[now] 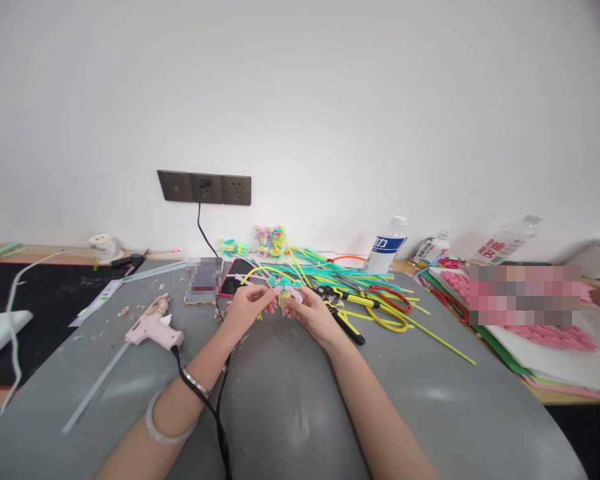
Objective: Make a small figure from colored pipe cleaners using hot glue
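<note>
Both hands meet at the middle of the grey table, closed on a small pipe-cleaner figure (pixel 286 285) in teal, yellow and pale pink. My left hand (pixel 253 301) pinches its left side, and my right hand (pixel 307 312) grips its right side; fingers cover part of it. Right beside my right hand lie black-and-yellow pliers (pixel 343 293) and red-handled scissors (pixel 390 300). Teal and yellow pipe cleaners (pixel 310 270) are heaped just behind the hands. Against the wall are several similar figures, among them a teal one (pixel 234 247) and a pink one (pixel 263 241).
A pink glue gun (pixel 153 328) rests at left, its black cord passing my left forearm. Near it is a phone (pixel 203 283), blurred out. A water bottle (pixel 386 245) leans at the back right. Papers (pixel 545 360) with pink material lie far right. A wall socket (pixel 205 188) holds a plug.
</note>
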Demonstrator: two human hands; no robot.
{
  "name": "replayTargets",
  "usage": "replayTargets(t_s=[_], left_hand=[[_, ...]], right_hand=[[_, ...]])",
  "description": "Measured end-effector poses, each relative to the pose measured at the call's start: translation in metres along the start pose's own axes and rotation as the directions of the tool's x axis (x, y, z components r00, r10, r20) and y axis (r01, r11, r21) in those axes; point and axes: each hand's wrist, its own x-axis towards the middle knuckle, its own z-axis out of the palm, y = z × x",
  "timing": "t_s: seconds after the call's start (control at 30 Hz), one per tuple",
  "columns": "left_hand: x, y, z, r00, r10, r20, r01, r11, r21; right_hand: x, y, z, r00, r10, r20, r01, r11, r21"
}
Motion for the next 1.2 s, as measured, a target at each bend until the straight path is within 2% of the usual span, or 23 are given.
replayTargets(t_s=[1.2], left_hand=[[-0.0022, 0.0047, 0.0016, 1.0, 0.028, -0.014, -0.027, 0.999, 0.036]], right_hand=[[-0.0017, -0.0016, 0.0008, 1.0, -0.005, -0.003, 0.005, 1.0, -0.007]])
